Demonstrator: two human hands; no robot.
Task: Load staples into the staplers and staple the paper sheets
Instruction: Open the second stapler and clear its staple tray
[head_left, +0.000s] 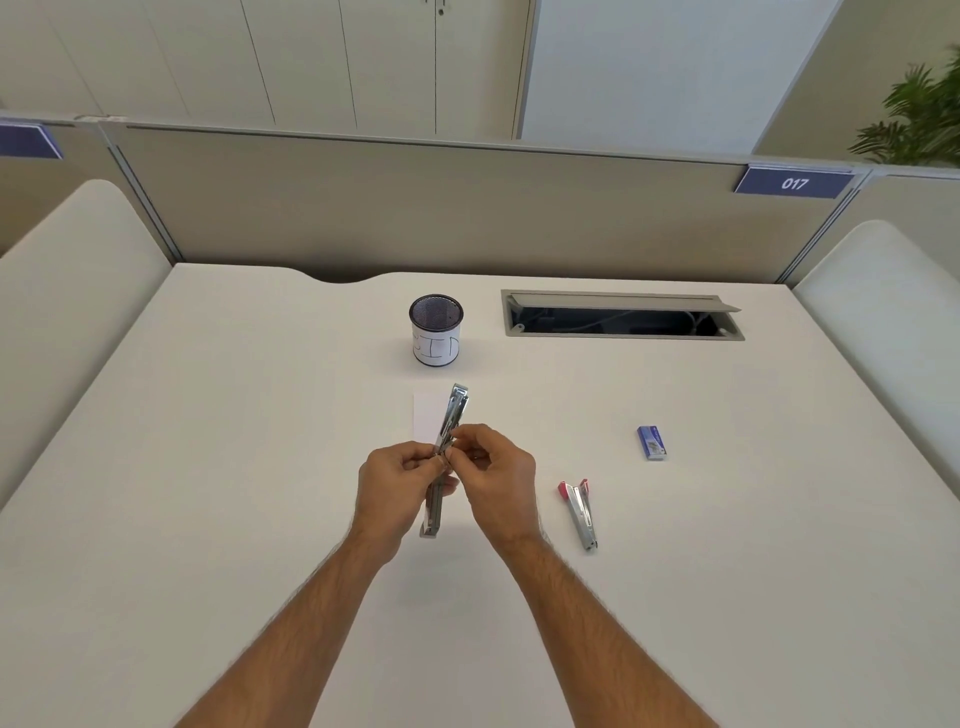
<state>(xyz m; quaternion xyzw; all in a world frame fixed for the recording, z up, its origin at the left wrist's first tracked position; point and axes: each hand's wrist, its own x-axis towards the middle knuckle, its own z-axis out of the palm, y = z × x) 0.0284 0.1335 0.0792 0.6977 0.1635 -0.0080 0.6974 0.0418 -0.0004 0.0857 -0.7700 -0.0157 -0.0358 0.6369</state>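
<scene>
A long silver stapler (451, 426) is held above the middle of the white desk, swung open so one arm points away from me and the other toward me. My left hand (397, 491) grips its middle from the left. My right hand (493, 475) pinches the same spot from the right with thumb and fingertips. Whether staples lie in the channel cannot be told. A small white paper sheet (428, 415) lies flat behind the hands. A second stapler (579, 512) with red tips lies on the desk to the right. A blue staple box (651, 442) sits farther right.
A mesh pen cup (435, 330) wrapped in white paper stands behind the sheet. An open cable tray (621, 315) is set into the desk at the back right. A beige partition (467, 208) with a "017" label closes off the far edge.
</scene>
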